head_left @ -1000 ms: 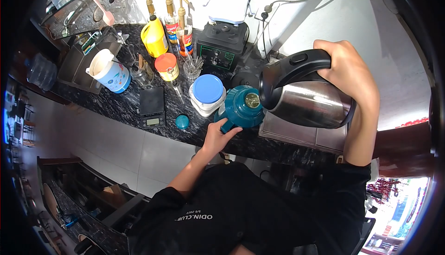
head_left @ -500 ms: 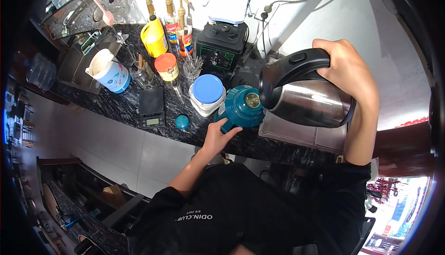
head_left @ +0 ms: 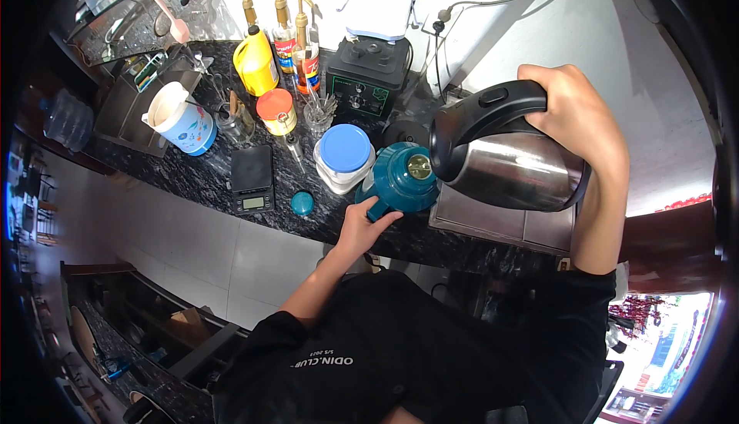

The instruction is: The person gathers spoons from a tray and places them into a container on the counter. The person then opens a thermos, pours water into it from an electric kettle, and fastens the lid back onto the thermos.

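My right hand (head_left: pixel 576 112) is closed round the black handle of a steel electric kettle (head_left: pixel 523 170), which is tilted with its spout at the mouth of a teal thermos flask (head_left: pixel 404 181). The flask's round opening faces up and shows a pale, shiny inside. My left hand (head_left: pixel 366 227) grips the flask's handle at its near side. A teal lid (head_left: pixel 302 203) lies on the counter to the left of the flask. Just behind the flask stands a white jar with a blue lid (head_left: pixel 345 149). Whether water is running from the spout, I cannot tell.
On the dark marble counter (head_left: pixel 208 170) stand a black scale (head_left: pixel 252 181), a blue-and-white pitcher (head_left: pixel 183 120), an orange-lidded tin (head_left: pixel 276 110), a yellow jug (head_left: pixel 255 62) and pump bottles (head_left: pixel 306 58). A black blender base (head_left: pixel 368 77) is at the back; a sink (head_left: pixel 135 116) lies left.
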`<state>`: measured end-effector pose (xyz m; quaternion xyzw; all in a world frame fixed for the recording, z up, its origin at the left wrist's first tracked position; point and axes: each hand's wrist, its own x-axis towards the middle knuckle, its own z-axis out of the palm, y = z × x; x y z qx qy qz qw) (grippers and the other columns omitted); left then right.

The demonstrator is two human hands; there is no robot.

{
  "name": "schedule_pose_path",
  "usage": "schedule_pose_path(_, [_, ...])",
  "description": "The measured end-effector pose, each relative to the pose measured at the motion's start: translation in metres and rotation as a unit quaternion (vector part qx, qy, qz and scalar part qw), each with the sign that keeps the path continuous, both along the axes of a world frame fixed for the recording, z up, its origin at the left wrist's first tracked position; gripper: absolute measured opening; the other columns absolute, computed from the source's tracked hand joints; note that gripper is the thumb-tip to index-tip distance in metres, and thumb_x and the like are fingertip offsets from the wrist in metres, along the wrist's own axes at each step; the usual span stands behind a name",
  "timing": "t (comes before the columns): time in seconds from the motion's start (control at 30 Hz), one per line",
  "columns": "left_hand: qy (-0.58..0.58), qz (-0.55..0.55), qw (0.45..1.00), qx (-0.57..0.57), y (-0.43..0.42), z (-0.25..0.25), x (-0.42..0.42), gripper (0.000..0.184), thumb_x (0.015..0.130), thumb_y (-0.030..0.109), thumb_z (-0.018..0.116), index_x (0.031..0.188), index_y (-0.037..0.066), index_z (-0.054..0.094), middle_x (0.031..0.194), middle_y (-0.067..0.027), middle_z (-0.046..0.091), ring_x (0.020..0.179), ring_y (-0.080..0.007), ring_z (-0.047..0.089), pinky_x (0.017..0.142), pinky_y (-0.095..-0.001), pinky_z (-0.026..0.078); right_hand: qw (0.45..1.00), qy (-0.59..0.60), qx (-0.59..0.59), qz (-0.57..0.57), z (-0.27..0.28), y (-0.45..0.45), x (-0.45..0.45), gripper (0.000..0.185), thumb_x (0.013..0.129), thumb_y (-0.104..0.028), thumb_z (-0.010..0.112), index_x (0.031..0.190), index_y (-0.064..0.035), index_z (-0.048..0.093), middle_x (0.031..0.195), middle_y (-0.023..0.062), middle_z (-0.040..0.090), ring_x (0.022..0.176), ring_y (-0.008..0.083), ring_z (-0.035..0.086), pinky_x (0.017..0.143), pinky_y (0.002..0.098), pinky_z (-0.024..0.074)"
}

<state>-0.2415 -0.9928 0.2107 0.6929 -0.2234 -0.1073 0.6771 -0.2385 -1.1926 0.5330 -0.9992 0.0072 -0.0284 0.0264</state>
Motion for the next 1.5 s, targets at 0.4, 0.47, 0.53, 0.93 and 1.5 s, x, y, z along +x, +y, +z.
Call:
schedule_pose_path(0.4, [0.001, -0.003, 1.0, 0.008, 0.001, 0.003, 0.0, 0.023, 0.076, 0.016, 0.075, 0.081, -0.002, 0.06, 0.054, -0.0068, 0.048, 0.051, -0.0081, 0.037, 0.048, -0.0264, 0.038, 1.0, 0.008, -0.006, -0.003, 0.001, 0.002, 0.001, 0.012, 0.065, 0.003, 0.063, 0.077, 0.0011, 0.059, 0.059, 0.0183, 0.055, 0.053, 0.0312, 0.054, 0.055, 0.038, 0.0425])
schedule_pose_path(0.47, [-0.005, -0.004, 1.0, 0.018, 0.002, 0.005, 0.001, 0.023, 0.076, 0.016, 0.075, 0.082, -0.002, 0.06, 0.054, -0.0068, 0.048, 0.051, -0.0081, 0.037, 0.048, -0.0264, 0.038, 1.0, 0.007, -0.003, -0.003, 0.001, 0.001, 0.001, 0.013, 0.065, 0.003, 0.063, 0.077, 0.0011, 0.059, 0.059, 0.0183, 0.055, 0.054, 0.0312, 0.054, 0.055, 0.0378, 0.0428])
schedule_pose_path(0.53, [-0.007, -0.004, 1.0, 0.023, 0.003, 0.006, 0.001, 0.023, 0.076, 0.016, 0.075, 0.082, -0.002, 0.06, 0.054, -0.0069, 0.048, 0.051, -0.0081, 0.037, 0.048, -0.0264, 0.038, 1.0, 0.011, -0.012, -0.006, 0.0, 0.0, 0.002, 0.013, 0.065, 0.003, 0.063, 0.078, 0.0008, 0.06, 0.06, 0.0181, 0.056, 0.054, 0.0313, 0.055, 0.056, 0.0377, 0.0432])
schedule_pose_path(0.93, [0.01, -0.005, 1.0, 0.024, 0.002, 0.003, 0.0, 0.022, 0.076, 0.015, 0.074, 0.08, -0.002, 0.06, 0.055, -0.0022, 0.046, 0.055, -0.0062, 0.035, 0.049, -0.0249, 0.036, 1.0, 0.015, -0.012, -0.007, 0.002, 0.003, 0.003, 0.011, 0.065, 0.004, 0.061, 0.076, 0.0008, 0.059, 0.057, 0.0172, 0.053, 0.053, 0.0296, 0.053, 0.055, 0.0374, 0.0419])
schedule_pose_path(1.5, [0.016, -0.011, 0.999, 0.03, 0.004, 0.01, -0.001, 0.02, 0.078, 0.013, 0.073, 0.083, -0.002, 0.061, 0.059, 0.0016, 0.048, 0.06, -0.0046, 0.037, 0.053, -0.0235, 0.037, 1.0, 0.02, -0.016, -0.009, 0.0, 0.002, 0.005, 0.01, 0.066, 0.003, 0.06, 0.076, 0.0002, 0.058, 0.058, 0.0167, 0.054, 0.053, 0.0293, 0.054, 0.055, 0.0381, 0.0415])
